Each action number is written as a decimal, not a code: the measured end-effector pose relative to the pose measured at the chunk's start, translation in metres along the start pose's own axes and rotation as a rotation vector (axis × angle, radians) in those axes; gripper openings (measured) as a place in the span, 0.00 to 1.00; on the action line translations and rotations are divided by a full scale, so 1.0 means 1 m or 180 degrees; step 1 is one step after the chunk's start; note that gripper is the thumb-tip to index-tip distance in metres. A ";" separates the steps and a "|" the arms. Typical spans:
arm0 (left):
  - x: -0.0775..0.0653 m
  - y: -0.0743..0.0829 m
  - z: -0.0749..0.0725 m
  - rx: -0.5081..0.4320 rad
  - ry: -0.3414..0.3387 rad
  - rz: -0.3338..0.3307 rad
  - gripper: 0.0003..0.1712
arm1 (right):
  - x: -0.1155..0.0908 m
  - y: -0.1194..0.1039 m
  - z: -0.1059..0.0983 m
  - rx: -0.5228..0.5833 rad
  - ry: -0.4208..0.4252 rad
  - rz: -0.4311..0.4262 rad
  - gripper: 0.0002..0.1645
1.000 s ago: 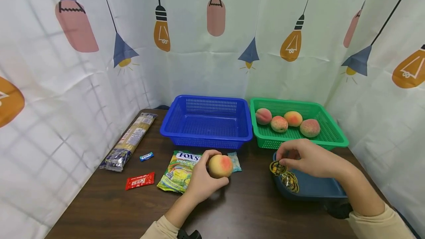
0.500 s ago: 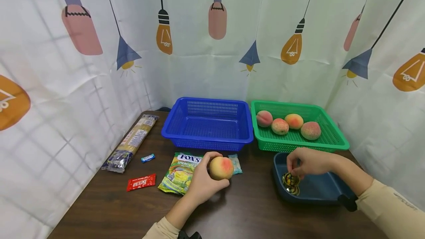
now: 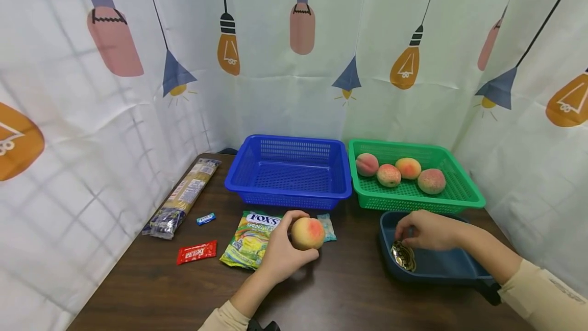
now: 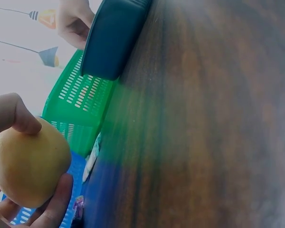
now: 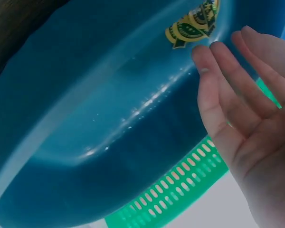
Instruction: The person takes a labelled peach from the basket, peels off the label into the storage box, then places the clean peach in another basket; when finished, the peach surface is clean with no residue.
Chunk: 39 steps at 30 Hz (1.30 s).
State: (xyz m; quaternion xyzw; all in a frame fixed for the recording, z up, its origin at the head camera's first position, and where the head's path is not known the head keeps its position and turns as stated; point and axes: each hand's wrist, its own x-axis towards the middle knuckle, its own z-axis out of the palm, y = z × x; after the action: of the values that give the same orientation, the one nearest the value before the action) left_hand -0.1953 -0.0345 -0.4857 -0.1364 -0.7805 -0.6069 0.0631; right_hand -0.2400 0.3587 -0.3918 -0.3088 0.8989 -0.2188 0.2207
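My left hand [image 3: 287,249] grips a yellow peach with a red blush [image 3: 308,233], held over the table beside a Fox's candy bag [image 3: 249,239]. In the left wrist view, the thumb and fingers wrap round the peach [image 4: 32,164]. My right hand [image 3: 429,230] is inside the dark blue basin [image 3: 447,264]. Shiny gold-and-black badge-shaped pieces [image 3: 404,256] lie in the basin's left end, close to the fingertips. The right wrist view shows this hand [image 5: 256,104] with relaxed fingers and nothing between them, apart from the gold-and-black pieces [image 5: 192,26].
A blue basket [image 3: 289,178] and a green basket [image 3: 464,193] holding several peaches [image 3: 431,181] stand at the back. On the left lie a long pasta pack [image 3: 186,198], a red bar [image 3: 196,252] and a small blue sweet [image 3: 205,218]. A pale blue packet [image 3: 326,227] is behind the peach.
My right hand has lowered into the basin and released a gold-and-black badge-shaped piece there, onto the others. The left hand still holds the peach in about the same place.
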 end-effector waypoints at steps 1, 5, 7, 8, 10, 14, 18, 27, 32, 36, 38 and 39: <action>0.000 0.000 0.000 -0.0001 -0.0004 -0.0005 0.45 | -0.003 -0.002 0.000 -0.0010 0.0018 0.0012 0.06; 0.000 0.000 0.001 0.0012 -0.0037 -0.0010 0.45 | -0.013 -0.006 -0.001 0.0047 0.0160 -0.0010 0.08; 0.000 0.000 0.001 0.0014 -0.0041 -0.0021 0.45 | -0.016 -0.006 -0.003 0.0201 0.0288 -0.0069 0.08; 0.000 0.000 0.001 0.0017 -0.0040 -0.0022 0.45 | -0.018 -0.005 -0.004 0.0289 0.0386 -0.0116 0.08; 0.000 0.001 0.001 0.0030 -0.0042 -0.0027 0.45 | -0.021 -0.003 -0.008 0.0427 0.0727 -0.0142 0.08; 0.000 0.001 0.002 0.0047 -0.0074 -0.0010 0.45 | -0.030 0.010 -0.022 0.0296 0.1895 -0.0079 0.10; 0.000 0.001 0.003 0.0003 -0.0161 -0.0016 0.45 | -0.042 0.040 -0.041 0.0063 0.2771 0.0225 0.17; -0.002 0.000 0.003 0.0036 -0.0200 -0.0052 0.45 | -0.066 0.101 -0.063 0.0945 0.2069 0.1392 0.60; -0.003 0.001 0.004 0.0072 -0.0236 -0.0046 0.45 | -0.070 0.121 -0.058 0.1526 0.1708 0.1538 0.67; -0.004 0.002 0.006 0.0059 -0.0297 -0.0041 0.45 | -0.071 0.132 -0.054 0.1798 0.1577 0.1473 0.68; -0.005 0.003 0.007 0.0046 -0.0344 -0.0046 0.45 | -0.072 0.134 -0.052 0.1885 0.1549 0.1425 0.68; -0.006 0.003 0.008 0.0021 -0.0375 -0.0051 0.46 | -0.072 0.136 -0.051 0.1918 0.1542 0.1408 0.68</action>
State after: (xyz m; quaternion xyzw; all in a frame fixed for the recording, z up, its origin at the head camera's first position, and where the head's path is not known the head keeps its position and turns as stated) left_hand -0.1885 -0.0267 -0.4867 -0.1654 -0.7859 -0.5957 0.0127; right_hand -0.2781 0.5157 -0.4034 0.0292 0.8652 -0.4846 0.1253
